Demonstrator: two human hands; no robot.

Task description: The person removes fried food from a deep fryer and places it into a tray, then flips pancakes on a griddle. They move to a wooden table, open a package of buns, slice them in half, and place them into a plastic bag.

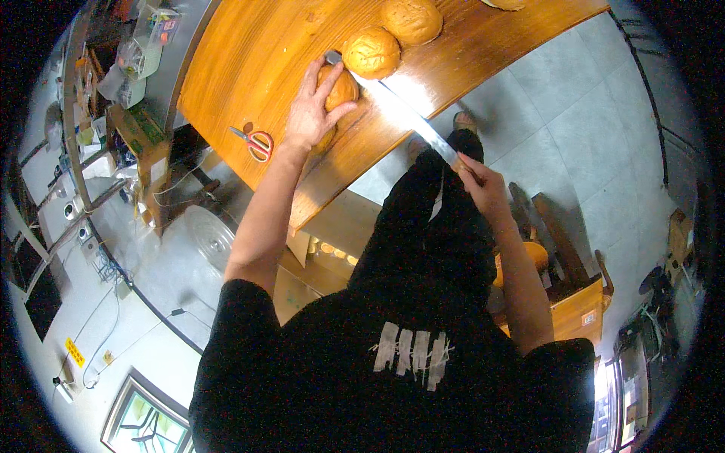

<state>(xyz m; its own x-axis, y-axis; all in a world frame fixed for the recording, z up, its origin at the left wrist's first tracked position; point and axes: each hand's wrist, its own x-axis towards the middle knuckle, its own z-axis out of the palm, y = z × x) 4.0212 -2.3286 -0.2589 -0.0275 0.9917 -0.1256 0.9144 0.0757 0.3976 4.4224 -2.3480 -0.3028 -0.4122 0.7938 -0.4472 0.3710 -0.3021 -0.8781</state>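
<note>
My left hand (311,110) rests on a round bread bun (340,88) on the wooden table (249,73), thumb at its near side and fingers over its top. In my right hand (481,184) is the handle of a long knife (419,122). The blade slants up and left across the table's edge, its far part beside the held bun. Two more round buns, one (371,52) close to the blade and another (412,21) behind it, sit farther back. Part of another bun (325,140) shows under my left wrist.
Scissors (257,144) with red handles lie on the table, left of my forearm. A bread piece (506,3) is at the top edge. Below the table stands an open cardboard box (294,283) with round yellow things inside. A wooden stool or chair (578,311) is at the right.
</note>
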